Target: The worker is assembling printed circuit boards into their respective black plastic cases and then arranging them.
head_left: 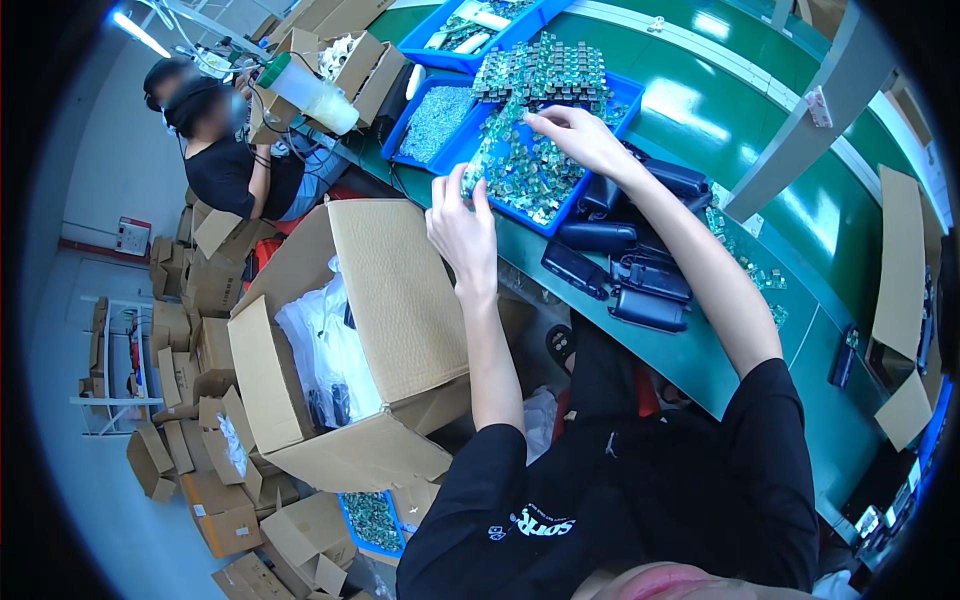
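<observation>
Many small green circuit boards [545,190] lie heaped in a blue tray [628,92] on the green table [690,352]. The left hand [462,232], fingers curled in, pinches a green piece [472,180] over the tray's left side. The right hand [583,138] hovers above the heap, thumb and fingertips close together; whether they grip anything, I cannot tell. Black plastic casings [645,272] lie just beside the tray, under the right forearm.
</observation>
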`<state>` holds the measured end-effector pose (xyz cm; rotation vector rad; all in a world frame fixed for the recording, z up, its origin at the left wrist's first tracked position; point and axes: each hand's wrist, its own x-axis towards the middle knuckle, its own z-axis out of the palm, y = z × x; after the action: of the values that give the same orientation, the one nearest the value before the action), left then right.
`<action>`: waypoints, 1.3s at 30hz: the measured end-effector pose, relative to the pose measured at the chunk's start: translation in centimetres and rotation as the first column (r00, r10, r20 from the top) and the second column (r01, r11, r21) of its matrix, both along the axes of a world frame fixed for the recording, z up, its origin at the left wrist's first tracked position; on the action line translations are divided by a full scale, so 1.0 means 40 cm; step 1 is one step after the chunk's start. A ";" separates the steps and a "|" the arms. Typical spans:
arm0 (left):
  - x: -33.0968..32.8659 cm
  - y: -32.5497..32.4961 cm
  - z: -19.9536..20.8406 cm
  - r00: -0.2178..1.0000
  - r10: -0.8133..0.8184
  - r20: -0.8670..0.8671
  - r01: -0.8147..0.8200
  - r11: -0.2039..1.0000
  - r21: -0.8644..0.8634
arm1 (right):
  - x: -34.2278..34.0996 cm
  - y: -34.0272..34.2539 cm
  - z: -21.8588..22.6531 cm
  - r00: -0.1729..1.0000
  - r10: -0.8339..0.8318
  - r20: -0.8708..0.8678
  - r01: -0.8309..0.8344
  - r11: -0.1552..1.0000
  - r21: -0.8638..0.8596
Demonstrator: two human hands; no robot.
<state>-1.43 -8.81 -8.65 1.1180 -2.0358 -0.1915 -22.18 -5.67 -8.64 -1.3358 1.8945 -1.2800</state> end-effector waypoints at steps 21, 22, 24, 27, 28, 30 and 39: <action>-0.010 0.064 0.087 0.796 -0.412 -0.443 0.589 0.692 0.416 | 0.040 0.093 0.104 0.935 0.312 0.166 -0.252 0.918 -0.305; -0.010 0.065 0.086 0.776 -0.432 -0.460 0.614 0.684 0.393 | 0.039 0.094 0.104 0.892 0.367 0.265 -0.276 0.905 -0.324; -0.012 0.066 0.084 0.731 -0.473 -0.492 0.662 0.666 0.344 | 0.037 0.097 0.104 0.860 0.372 0.349 -0.277 0.915 -0.292; -0.004 0.056 0.076 0.681 -0.521 -0.514 0.709 0.646 0.284 | 0.041 0.098 0.108 0.778 0.370 0.507 -0.291 0.928 -0.231; -0.001 0.053 0.074 0.655 -0.545 -0.523 0.730 0.635 0.253 | 0.041 0.096 0.106 0.726 0.397 0.562 -0.316 0.918 -0.241; 0.000 0.052 0.071 0.646 -0.532 -0.547 0.738 0.620 0.267 | 0.038 0.090 0.099 0.607 0.442 0.660 -0.362 0.894 -0.265; -0.036 0.024 0.045 0.792 -0.409 -0.454 0.601 0.654 0.459 | -0.007 0.030 -0.010 0.986 0.150 -0.075 -0.157 0.983 -0.100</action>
<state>-2.88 -7.85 -6.85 0.7278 -1.9886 -1.2957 -22.47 -4.45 -9.02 -1.5648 1.7497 -1.2870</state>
